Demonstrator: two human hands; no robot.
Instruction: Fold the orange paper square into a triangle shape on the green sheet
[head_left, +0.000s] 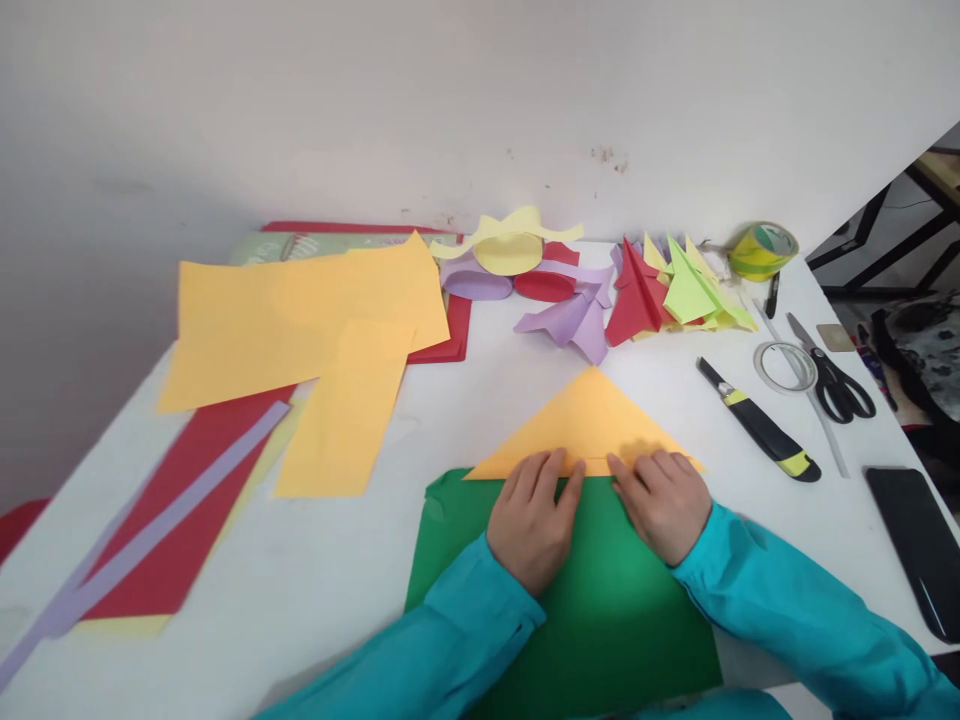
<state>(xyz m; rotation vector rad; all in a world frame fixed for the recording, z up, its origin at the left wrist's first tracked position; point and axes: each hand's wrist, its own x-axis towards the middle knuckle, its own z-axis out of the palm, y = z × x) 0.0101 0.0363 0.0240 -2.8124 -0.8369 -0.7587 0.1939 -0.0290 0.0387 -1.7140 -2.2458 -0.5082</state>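
Observation:
A triangle of folded orange paper (589, 415) lies with its point away from me. Its near edge rests along the top of a green cutting mat (622, 610). The fingertips of my left hand (534, 520) press on that edge left of the middle, thumb apart from the fingers. To the right, my right hand (664, 505) presses on the same edge with its fingers bent and spread. Both hands touch the paper from above, and neither is closed around it. A narrow folded strip shows along the edge between the two thumbs.
Orange sheets (300, 330) and a red sheet (180, 510) with a purple strip (180, 505) lie at left. Folded paper planes (637, 290) stand by the wall. At right are a utility knife (761, 420), scissors (832, 385), a tape roll (763, 250) and a phone (915, 545).

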